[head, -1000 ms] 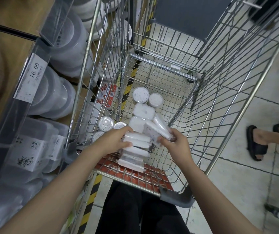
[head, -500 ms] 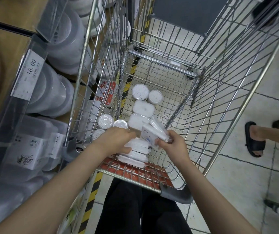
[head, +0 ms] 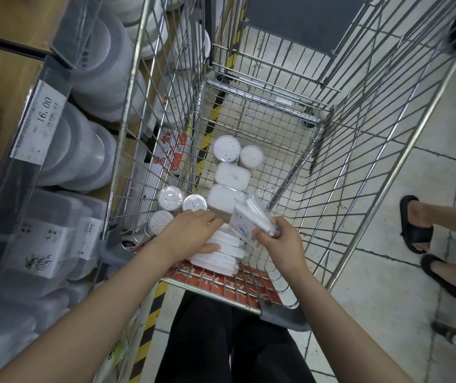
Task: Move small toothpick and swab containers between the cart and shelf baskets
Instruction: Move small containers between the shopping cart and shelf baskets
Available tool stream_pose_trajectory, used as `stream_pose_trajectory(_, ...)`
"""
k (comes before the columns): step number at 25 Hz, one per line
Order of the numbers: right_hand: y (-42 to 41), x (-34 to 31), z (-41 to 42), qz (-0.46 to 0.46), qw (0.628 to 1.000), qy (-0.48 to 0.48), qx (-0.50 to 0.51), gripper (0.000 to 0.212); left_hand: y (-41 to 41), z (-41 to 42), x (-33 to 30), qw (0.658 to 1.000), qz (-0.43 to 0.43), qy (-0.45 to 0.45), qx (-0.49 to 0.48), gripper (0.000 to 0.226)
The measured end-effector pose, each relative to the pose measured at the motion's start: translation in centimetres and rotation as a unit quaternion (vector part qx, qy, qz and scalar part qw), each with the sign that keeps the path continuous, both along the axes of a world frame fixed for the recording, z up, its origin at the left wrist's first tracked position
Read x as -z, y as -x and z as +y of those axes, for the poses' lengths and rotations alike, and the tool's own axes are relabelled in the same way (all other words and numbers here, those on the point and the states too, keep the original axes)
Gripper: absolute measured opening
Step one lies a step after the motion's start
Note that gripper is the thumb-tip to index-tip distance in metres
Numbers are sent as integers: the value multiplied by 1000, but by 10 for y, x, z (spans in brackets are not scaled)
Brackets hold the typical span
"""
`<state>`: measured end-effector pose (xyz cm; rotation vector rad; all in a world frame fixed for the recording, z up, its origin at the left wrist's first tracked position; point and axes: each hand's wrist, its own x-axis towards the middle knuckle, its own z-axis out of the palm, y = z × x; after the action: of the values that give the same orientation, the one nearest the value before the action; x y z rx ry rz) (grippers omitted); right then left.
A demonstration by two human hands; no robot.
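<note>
Here, going from the left, a shelf (head: 5, 64) with a clear plastic front carries a price label (head: 37, 123) reading 16.00, with stacks of cloudy plastic tubs (head: 88, 150) behind it and lidded boxes (head: 41, 244) with printed paper labels lower down. Just beside it stands a wire cart (head: 359, 150), its near edge lined with a red strip. Inside, near the left wall, three round swab tubs (head: 170, 197) stand upright, their white tips showing as dotted circles. The left hand (head: 190, 236) reaches in over the cart's near edge, palm down, fingers nearly straight and spread over the top of a stack of flat white packs (head: 221, 255) at the near end of the cart, the thumb against the stack's side; it presses rather than clutches. Beyond the stack, two white rounded boxes (head: 232, 175) lie in a row along the cart floor, and two more round tubs (head: 226, 147) stand at the far end of that row. The right hand (head: 279, 241) comes in from the lower right, wrist bent, fingers and thumb curled round a small clear pack (head: 251, 219) with a white and blue label, held tilted above the stack, touching the left fingertips. On the tiled floor to the right, another person's feet in black sandals (head: 414, 225) stand well apart from the cart
</note>
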<state>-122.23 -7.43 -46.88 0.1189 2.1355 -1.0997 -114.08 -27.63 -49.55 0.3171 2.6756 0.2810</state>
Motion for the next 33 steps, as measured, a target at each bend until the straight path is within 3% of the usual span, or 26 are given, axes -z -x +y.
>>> stream_pose_trajectory(7, -7, 5, 0, 16, 999, -8, 51, 20, 7, 8, 4, 992, 92, 21, 86, 57)
stream_pose_trajectory(14, -7, 8, 5, 10, 997, -6, 74, 18, 8, 9, 2, 995, -15, -62, -71, 65)
stream_pose_trajectory(19, -5, -4, 9, 53, 996, 1, 75, 20, -3, 5, -24, 983, 78, -127, -108, 57)
stream_pose_trajectory(22, -4, -16, 11, 69, 995, 10, 75, 21, -13, -2, -42, 971, 59, -137, -187, 59)
stream_pose_trajectory(27, -2, -54, 11, 78, 991, 73, 85, 22, -28, 1, -87, 910, 56, -172, -375, 43)
stream_pose_trajectory(33, 3, -145, 17, 50, 971, 213, 95, 25, -56, 15, -188, 768, 170, -333, -520, 40)
